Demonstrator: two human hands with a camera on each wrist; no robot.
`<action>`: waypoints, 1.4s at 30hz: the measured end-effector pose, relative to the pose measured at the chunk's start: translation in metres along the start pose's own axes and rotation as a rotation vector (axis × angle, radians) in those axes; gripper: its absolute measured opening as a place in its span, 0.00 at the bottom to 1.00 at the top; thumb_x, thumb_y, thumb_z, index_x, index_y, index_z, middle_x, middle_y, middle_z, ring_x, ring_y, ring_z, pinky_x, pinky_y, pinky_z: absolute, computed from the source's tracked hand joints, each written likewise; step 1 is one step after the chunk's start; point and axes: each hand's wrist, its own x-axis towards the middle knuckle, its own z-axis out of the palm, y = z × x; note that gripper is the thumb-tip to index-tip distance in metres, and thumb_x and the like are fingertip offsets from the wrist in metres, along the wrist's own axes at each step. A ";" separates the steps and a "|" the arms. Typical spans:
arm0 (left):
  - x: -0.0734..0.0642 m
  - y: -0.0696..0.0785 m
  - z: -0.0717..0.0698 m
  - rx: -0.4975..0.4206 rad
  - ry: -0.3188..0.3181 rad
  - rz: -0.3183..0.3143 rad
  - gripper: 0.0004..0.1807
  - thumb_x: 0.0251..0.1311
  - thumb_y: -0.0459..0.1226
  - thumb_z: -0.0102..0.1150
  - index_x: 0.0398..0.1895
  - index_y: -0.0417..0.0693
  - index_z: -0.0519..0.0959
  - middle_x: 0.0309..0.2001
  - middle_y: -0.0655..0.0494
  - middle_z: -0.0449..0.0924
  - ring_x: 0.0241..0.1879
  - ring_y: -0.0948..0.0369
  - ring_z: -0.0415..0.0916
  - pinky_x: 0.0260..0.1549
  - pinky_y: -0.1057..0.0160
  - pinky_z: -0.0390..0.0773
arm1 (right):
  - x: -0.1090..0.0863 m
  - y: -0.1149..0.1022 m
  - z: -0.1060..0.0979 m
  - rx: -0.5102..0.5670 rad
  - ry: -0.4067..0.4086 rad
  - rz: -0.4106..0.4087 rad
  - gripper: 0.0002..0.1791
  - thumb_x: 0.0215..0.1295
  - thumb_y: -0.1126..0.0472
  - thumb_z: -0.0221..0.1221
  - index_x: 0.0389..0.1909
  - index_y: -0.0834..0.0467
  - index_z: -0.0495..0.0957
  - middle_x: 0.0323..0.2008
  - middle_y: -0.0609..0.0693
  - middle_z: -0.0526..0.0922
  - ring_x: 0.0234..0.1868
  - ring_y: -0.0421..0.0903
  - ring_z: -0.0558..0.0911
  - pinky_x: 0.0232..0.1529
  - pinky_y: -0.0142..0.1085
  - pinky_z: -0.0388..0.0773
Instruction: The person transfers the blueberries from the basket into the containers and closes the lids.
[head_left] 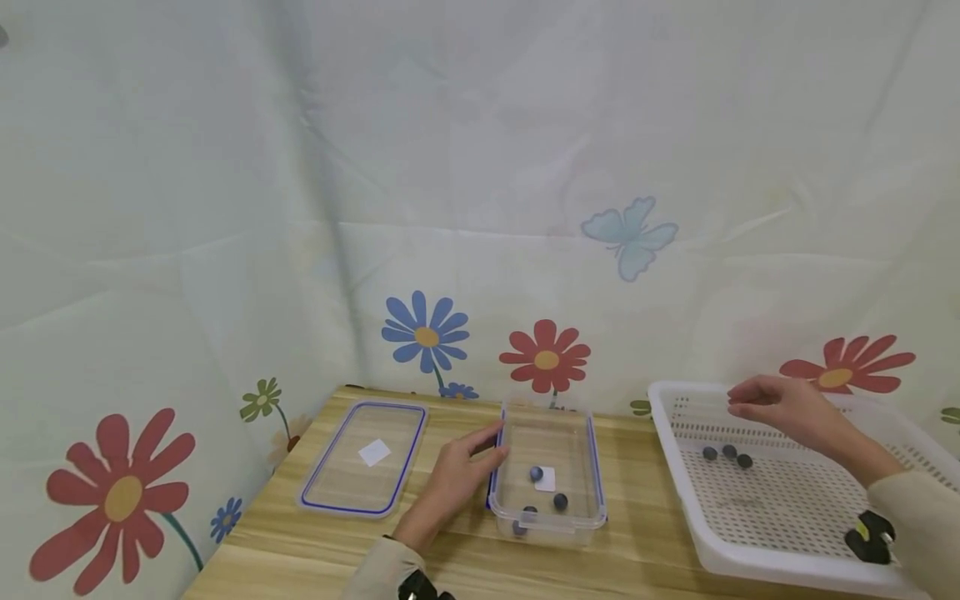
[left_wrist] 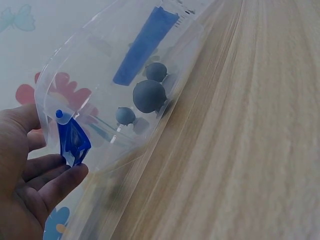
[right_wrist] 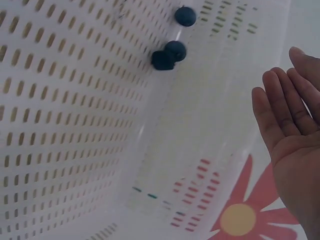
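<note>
A clear plastic food box (head_left: 584, 467) with blue-edged sides stands on the table, a few blueberries (head_left: 560, 502) on its floor. My left hand (head_left: 453, 479) is at its left side. In the left wrist view, the fingers (left_wrist: 67, 182) hold the box by its blue side latch (left_wrist: 74, 142). My right hand (head_left: 798, 415) hovers over the far part of a white perforated basket (head_left: 693, 525). Its fingers (right_wrist: 285, 102) are nearly straight and nothing is in them. Three blueberries (head_left: 729, 452) lie in the basket near its far left corner.
A clear lid (head_left: 341, 475) with a blue seal lies flat on the wood-grain table (head_left: 285, 550), left of the box. Behind the table hangs a pale curtain (head_left: 480, 167) printed with flowers and a butterfly.
</note>
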 end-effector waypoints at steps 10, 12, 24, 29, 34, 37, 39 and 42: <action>0.000 0.000 -0.001 -0.003 -0.001 0.008 0.28 0.78 0.44 0.60 0.75 0.43 0.74 0.71 0.47 0.77 0.71 0.46 0.72 0.70 0.43 0.70 | -0.002 0.034 0.003 -0.033 -0.054 0.010 0.22 0.68 0.56 0.73 0.54 0.69 0.84 0.44 0.56 0.89 0.45 0.57 0.87 0.46 0.56 0.87; 0.000 -0.001 -0.001 -0.005 0.001 0.010 0.28 0.78 0.46 0.60 0.75 0.43 0.74 0.71 0.47 0.76 0.72 0.46 0.72 0.70 0.42 0.69 | -0.002 0.037 0.003 -0.027 -0.072 0.011 0.22 0.68 0.56 0.72 0.54 0.68 0.84 0.45 0.56 0.89 0.45 0.56 0.86 0.46 0.55 0.87; 0.001 0.002 -0.001 -0.002 -0.010 -0.015 0.29 0.78 0.47 0.60 0.75 0.43 0.75 0.69 0.46 0.78 0.71 0.47 0.73 0.70 0.43 0.70 | -0.002 0.048 0.008 0.002 -0.178 0.028 0.16 0.67 0.60 0.72 0.50 0.66 0.86 0.44 0.54 0.89 0.44 0.52 0.85 0.49 0.51 0.86; 0.001 0.002 -0.002 -0.001 -0.008 -0.015 0.30 0.78 0.48 0.60 0.75 0.43 0.75 0.69 0.46 0.78 0.71 0.47 0.73 0.70 0.43 0.70 | -0.001 0.050 0.014 -0.029 -0.212 0.044 0.15 0.65 0.60 0.74 0.49 0.63 0.87 0.44 0.53 0.88 0.44 0.52 0.84 0.53 0.59 0.84; 0.000 0.001 -0.002 0.007 -0.007 -0.012 0.29 0.78 0.47 0.61 0.75 0.43 0.75 0.69 0.46 0.78 0.70 0.46 0.73 0.69 0.42 0.71 | 0.000 0.053 0.019 -0.032 -0.252 0.076 0.15 0.64 0.60 0.74 0.48 0.62 0.88 0.44 0.53 0.88 0.45 0.53 0.84 0.54 0.59 0.83; 0.000 0.000 -0.001 0.010 -0.006 -0.011 0.28 0.78 0.46 0.60 0.74 0.43 0.75 0.68 0.46 0.79 0.70 0.46 0.74 0.69 0.42 0.72 | 0.000 0.055 0.019 -0.028 -0.272 0.070 0.14 0.64 0.61 0.74 0.47 0.63 0.88 0.44 0.54 0.89 0.45 0.53 0.84 0.53 0.59 0.84; 0.000 0.000 -0.001 0.009 -0.005 -0.012 0.28 0.78 0.46 0.60 0.75 0.43 0.75 0.69 0.46 0.79 0.70 0.46 0.73 0.69 0.42 0.72 | 0.001 0.057 0.019 -0.026 -0.282 0.067 0.13 0.64 0.62 0.74 0.47 0.63 0.88 0.44 0.54 0.89 0.45 0.53 0.84 0.51 0.57 0.84; 0.000 0.000 -0.001 0.009 -0.006 -0.014 0.28 0.78 0.46 0.60 0.75 0.43 0.75 0.69 0.46 0.79 0.70 0.46 0.73 0.69 0.42 0.72 | 0.002 0.058 0.019 -0.026 -0.295 0.057 0.13 0.64 0.62 0.74 0.47 0.63 0.88 0.44 0.55 0.89 0.44 0.53 0.84 0.49 0.54 0.84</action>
